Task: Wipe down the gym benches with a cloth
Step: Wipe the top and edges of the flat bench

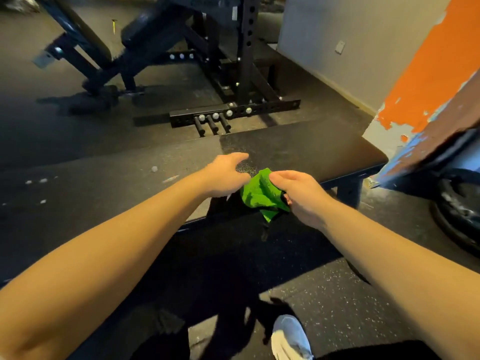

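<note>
Both hands over the black desk (pixel 298 152) near its front edge. Right hand (pixel 298 193) pinches a crumpled bright-green cloth (pixel 259 194), bunched and hanging; left hand (pixel 226 175) half-open, empty, just beside it.

Weight plate (pixel 459 203), white shoe (pixel 291 339), orange wall (pixel 426 74)

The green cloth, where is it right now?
Centre of the head view: the green cloth is bunched in the right hand, above the flat black bench, beside the open left hand.
</note>
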### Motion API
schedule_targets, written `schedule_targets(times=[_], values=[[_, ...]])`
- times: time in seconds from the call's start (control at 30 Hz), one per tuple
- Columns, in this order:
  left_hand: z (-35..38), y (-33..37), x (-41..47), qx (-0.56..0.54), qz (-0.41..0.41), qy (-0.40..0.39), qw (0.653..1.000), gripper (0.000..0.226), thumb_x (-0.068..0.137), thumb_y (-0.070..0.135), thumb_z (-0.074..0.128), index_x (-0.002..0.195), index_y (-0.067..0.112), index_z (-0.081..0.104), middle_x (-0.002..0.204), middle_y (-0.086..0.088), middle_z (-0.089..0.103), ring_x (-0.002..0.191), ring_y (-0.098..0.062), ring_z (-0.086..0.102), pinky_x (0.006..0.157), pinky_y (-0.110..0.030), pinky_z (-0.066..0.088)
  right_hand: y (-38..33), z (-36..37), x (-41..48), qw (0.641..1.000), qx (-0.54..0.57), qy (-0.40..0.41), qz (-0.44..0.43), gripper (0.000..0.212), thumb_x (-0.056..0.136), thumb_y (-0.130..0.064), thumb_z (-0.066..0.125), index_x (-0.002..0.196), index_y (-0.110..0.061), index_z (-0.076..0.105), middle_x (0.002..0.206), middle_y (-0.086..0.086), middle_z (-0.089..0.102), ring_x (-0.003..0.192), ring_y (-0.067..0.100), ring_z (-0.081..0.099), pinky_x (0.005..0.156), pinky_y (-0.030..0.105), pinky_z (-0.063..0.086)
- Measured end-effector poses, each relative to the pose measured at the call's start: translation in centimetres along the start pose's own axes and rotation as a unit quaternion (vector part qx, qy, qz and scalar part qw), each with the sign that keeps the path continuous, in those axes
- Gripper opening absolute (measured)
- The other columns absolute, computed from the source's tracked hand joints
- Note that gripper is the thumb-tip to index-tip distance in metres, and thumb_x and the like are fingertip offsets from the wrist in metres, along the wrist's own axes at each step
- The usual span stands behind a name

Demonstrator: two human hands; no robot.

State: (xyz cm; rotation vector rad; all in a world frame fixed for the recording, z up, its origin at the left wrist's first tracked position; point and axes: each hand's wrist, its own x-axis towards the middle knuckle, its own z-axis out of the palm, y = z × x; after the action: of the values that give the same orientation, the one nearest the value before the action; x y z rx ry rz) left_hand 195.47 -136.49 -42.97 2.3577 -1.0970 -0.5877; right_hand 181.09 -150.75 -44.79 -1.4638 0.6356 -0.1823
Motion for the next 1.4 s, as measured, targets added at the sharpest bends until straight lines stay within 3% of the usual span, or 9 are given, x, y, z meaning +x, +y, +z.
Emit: schedule_targets(times=[0.23,0.43,0.6,0.77,0.83,0.93,1.13,1.3,1.4], values=[[2.6,0.0,-1.0,-0.201,0.051,-0.030,0.978,0.070,0.088,0.003,0.069,0.152,0.022,0.047,0.137,0.004,0.062,0.117,-0.014,0.064,0.100,-0.034,0.055,-0.4,-0.5,-0.8,0.983,0.083,-0.128,0.103,0.033,0.106,-0.034,0.049,0.103,-0.009,0.071,0.090,0.010,0.076,0.079,0.020,0.075,0.066,0.029,0.058],[3.9,-0.9,-0.3,-0.239,-0.006,0.034,0.970,0.011,0.086,0.027,0.071,0.075,0.027,0.072,0.072,0.009,0.066,0.069,-0.010,0.059,0.073,-0.030,0.048,-0.3,-2.3,-0.5,0.972,0.007,-0.214,0.093,0.029,0.097,-0.023,0.061,0.122,-0.010,0.068,0.118,0.012,0.074,0.110,0.027,0.070,0.094,0.039,0.053],[4.2,-1.6,-0.2,-0.260,-0.075,0.055,0.961,0.052,0.084,0.053,0.067,0.087,0.001,0.068,0.076,-0.010,0.067,0.073,-0.019,0.060,0.086,-0.051,0.056,-0.3,-2.2,0.0,0.984,-0.041,-0.157,0.071,0.028,0.096,-0.002,0.062,0.122,-0.006,0.069,0.117,0.011,0.075,0.113,0.026,0.070,0.094,0.033,0.053],[3.2,-3.1,0.2,-0.091,-0.044,0.114,0.988,0.015,0.096,0.032,0.066,0.091,0.018,0.069,0.088,0.002,0.067,0.087,-0.017,0.062,0.078,-0.033,0.048,-1.0,-2.6,0.6,0.999,-0.041,-0.001,-0.001,0.018,0.091,-0.006,0.071,0.108,-0.010,0.075,0.092,0.004,0.079,0.092,0.023,0.075,0.083,0.035,0.058],[2.8,-4.5,0.4,0.053,-0.065,0.120,0.989,0.017,0.093,0.039,0.067,0.102,0.025,0.069,0.117,-0.002,0.064,0.116,-0.022,0.054,0.095,-0.037,0.045,-0.9,-2.7,1.3,0.972,-0.193,0.105,-0.086,0.011,0.088,-0.014,0.075,0.098,-0.019,0.078,0.080,-0.005,0.076,0.082,0.016,0.071,0.075,0.029,0.055],[2.2,-5.9,-0.4,0.212,-0.125,0.074,0.967,0.059,0.090,0.058,0.063,0.136,0.021,0.057,0.148,-0.008,0.043,0.140,-0.031,0.030,0.109,-0.047,0.036,-0.3,-1.9,1.9,0.889,-0.384,0.179,-0.172,0.025,0.093,-0.022,0.064,0.115,-0.027,0.074,0.096,-0.003,0.072,0.092,0.022,0.064,0.078,0.035,0.052],[0.8,-7.0,-1.2,0.195,-0.167,0.019,0.966,0.079,0.089,0.070,0.059,0.153,0.028,0.040,0.155,-0.006,0.036,0.143,-0.034,0.027,0.106,-0.057,0.040,4.9,3.2,2.5,0.708,-0.682,-0.001,-0.183,0.040,0.103,-0.048,0.045,0.129,-0.023,0.063,0.139,0.006,0.054,0.134,0.031,0.043,0.101,0.045,0.038],[-0.4,-7.1,-0.6,0.209,-0.166,-0.027,0.963,0.067,0.096,0.053,0.061,0.155,0.034,0.037,0.159,-0.004,0.032,0.147,-0.034,0.024,0.111,-0.057,0.037,6.0,2.5,2.4,0.704,-0.664,-0.037,-0.247,0.049,0.106,-0.044,0.041,0.152,-0.027,0.043,0.164,0.010,0.027,0.142,0.033,0.026,0.110,0.053,0.030],[-1.3,-8.0,-1.0,0.226,-0.141,-0.054,0.962,0.066,0.098,0.050,0.059,0.157,0.036,0.032,0.162,-0.001,0.029,0.149,-0.031,0.021,0.115,-0.058,0.033,6.3,1.2,3.4,0.684,-0.654,-0.058,-0.319,0.044,0.101,-0.028,0.058,0.145,-0.023,0.053,0.153,0.016,0.039,0.132,0.038,0.037,0.098,0.056,0.040]])
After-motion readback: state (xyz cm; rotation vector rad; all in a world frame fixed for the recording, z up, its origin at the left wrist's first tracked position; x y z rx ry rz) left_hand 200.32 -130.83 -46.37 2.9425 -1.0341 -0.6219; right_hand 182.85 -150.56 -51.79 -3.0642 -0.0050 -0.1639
